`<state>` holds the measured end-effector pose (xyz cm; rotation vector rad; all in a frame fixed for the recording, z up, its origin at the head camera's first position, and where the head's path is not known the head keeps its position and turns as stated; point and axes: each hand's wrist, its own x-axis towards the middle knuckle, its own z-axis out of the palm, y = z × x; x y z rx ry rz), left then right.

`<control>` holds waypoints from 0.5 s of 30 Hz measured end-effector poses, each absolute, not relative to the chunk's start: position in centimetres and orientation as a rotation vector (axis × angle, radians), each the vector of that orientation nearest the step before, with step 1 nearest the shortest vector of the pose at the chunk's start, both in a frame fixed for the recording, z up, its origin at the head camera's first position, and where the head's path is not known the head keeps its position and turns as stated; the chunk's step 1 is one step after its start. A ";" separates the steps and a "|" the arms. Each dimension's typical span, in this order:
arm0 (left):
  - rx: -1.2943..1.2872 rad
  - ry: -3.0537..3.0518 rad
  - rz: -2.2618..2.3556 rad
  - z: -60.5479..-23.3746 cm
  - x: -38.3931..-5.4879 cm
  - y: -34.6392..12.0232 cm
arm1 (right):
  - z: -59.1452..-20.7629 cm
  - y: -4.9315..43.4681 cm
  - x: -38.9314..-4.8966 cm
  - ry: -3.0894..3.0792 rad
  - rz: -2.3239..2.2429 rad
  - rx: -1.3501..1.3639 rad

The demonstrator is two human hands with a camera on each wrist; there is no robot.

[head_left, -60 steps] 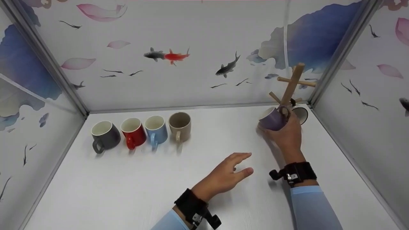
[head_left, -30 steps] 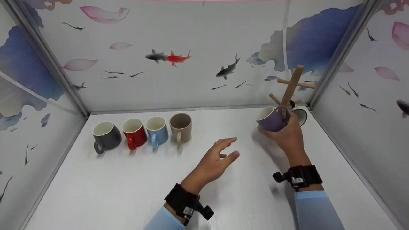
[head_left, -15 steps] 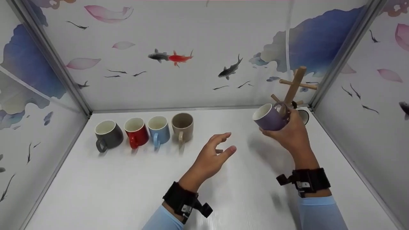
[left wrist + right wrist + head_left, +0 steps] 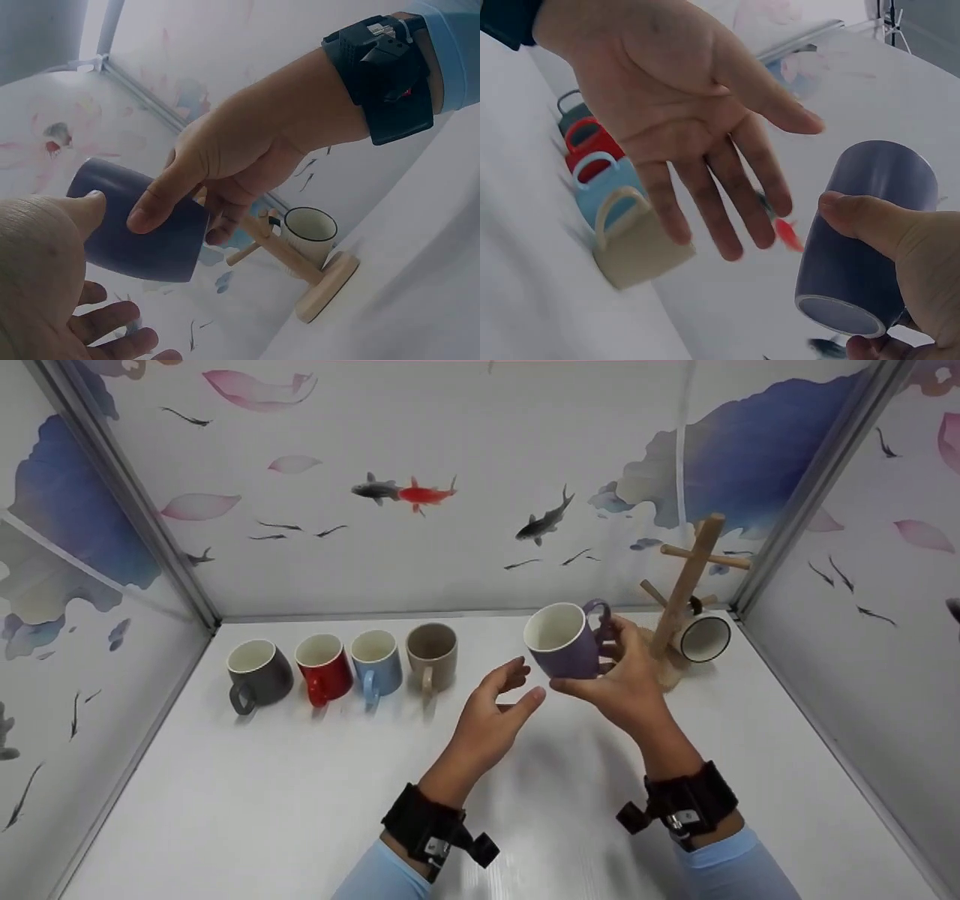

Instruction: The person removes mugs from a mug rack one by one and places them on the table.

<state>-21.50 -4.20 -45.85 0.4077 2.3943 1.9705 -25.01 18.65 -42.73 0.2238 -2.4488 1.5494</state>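
Note:
My right hand (image 4: pixel 626 682) grips a purple mug (image 4: pixel 566 649) with a cream inside, thumb on its near side and fingers behind at the handle. The mug is held above the table, its mouth up and tilted slightly left. Just left of it is my left hand (image 4: pixel 491 720), fingers spread and relaxed, holding nothing. In the right wrist view the left palm (image 4: pixel 675 97) faces the purple mug (image 4: pixel 862 240), with a gap between them. Behind the right hand stands a wooden mug tree (image 4: pixel 686 585), with a white, black-rimmed mug (image 4: pixel 703 637) hanging low on its right side.
Along the back left of the white table (image 4: pixel 300 795) stand a dark grey mug (image 4: pixel 260 679), a red mug (image 4: pixel 325 669), a light blue mug (image 4: pixel 377 664) and a beige mug (image 4: pixel 433 656), handles toward me. Printed panels (image 4: pixel 472 562) wall in the back and sides.
My right hand has drawn the purple mug off the mug tree and carried it left, turning its mouth more upward. My left hand has shifted left and slightly farther forward, staying relaxed.

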 end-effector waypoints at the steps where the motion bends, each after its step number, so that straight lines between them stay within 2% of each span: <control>1: 0.411 2.392 1.985 -45.8 -21.5 -4.2 | -42.9 18.2 -24.8 -2.432 1.565 0.245; 10: 0.258 2.330 2.161 -45.3 -20.8 -4.0 | -44.8 14.8 -23.9 -2.372 1.617 0.354; 15: 0.277 2.305 2.237 -45.3 -20.9 -4.1 | -45.1 14.0 -23.6 -2.348 1.637 0.355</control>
